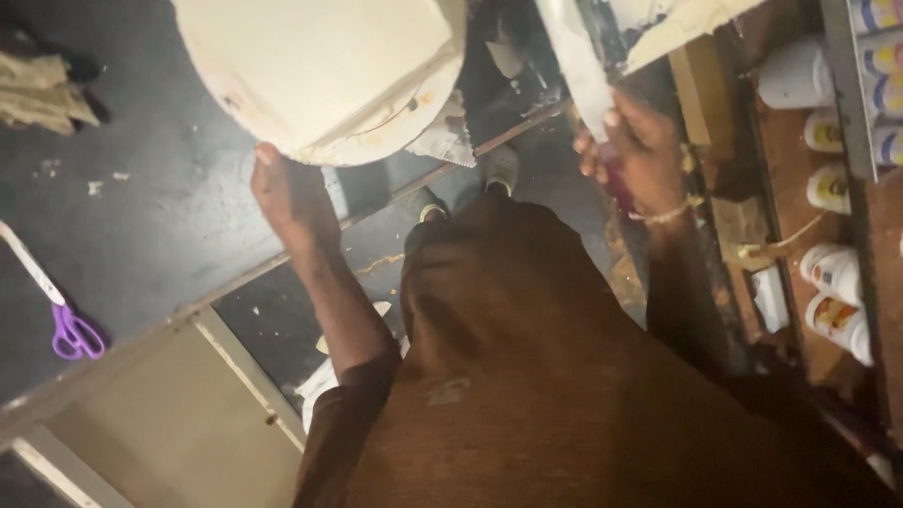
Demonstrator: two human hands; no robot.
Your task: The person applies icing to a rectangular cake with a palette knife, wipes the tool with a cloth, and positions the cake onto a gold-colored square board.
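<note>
White tubs with yellow-red labels (832, 188) on the right-hand shelves, stacked in rows.

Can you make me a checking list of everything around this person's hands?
Surface: dark floor, flecked with pale scraps.
Job's things: big cream rounded panel; long pale blade tool.
Clutter: purple-handled scissors; white tubs on a wooden shelf.
Hands: left hand presses the panel's lower edge; right hand grips the tool's handle.
Cables: nothing seen.
Surroundings: pale framed board lower left; folded cloth upper left.
</note>
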